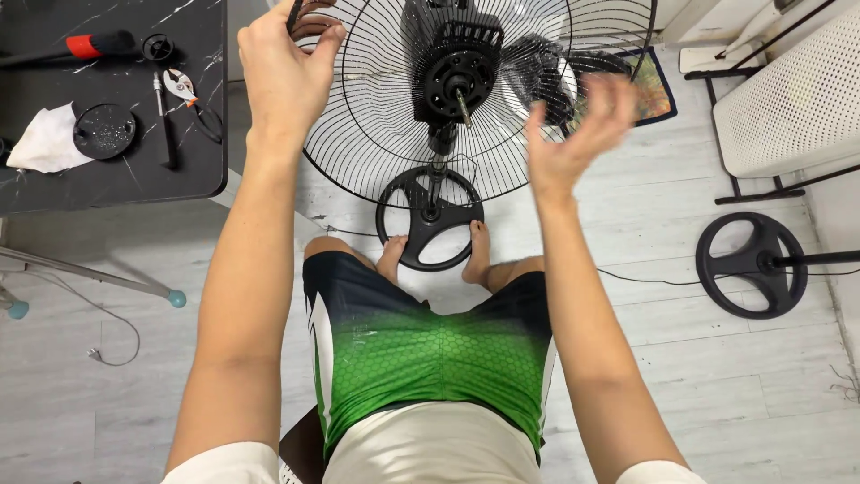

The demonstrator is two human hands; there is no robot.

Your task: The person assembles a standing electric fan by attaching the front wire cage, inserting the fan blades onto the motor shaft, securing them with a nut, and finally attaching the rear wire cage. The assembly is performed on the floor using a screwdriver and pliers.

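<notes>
A black standing fan stands in front of me, its rear wire guard [376, 134] facing up with the motor housing [452, 67] and bare shaft in the middle. My left hand [282, 67] grips the guard's rim at the upper left. Blurred by motion, my right hand [582, 125] hovers beside the guard's right side, fingers spread and holding nothing. Behind the guard on the right, a dark fan blade [546, 67] shows. The fan's round black base [430, 220] rests on the floor between my bare feet.
A black marble-look table [107, 170] at left carries pliers [184, 90], a screwdriver, a round black cap [105, 131], a white cloth [45, 139] and a red-handled tool. A second fan base [751, 264] lies on the floor at right, below a white chair [788, 108]. Cables trail across the floor.
</notes>
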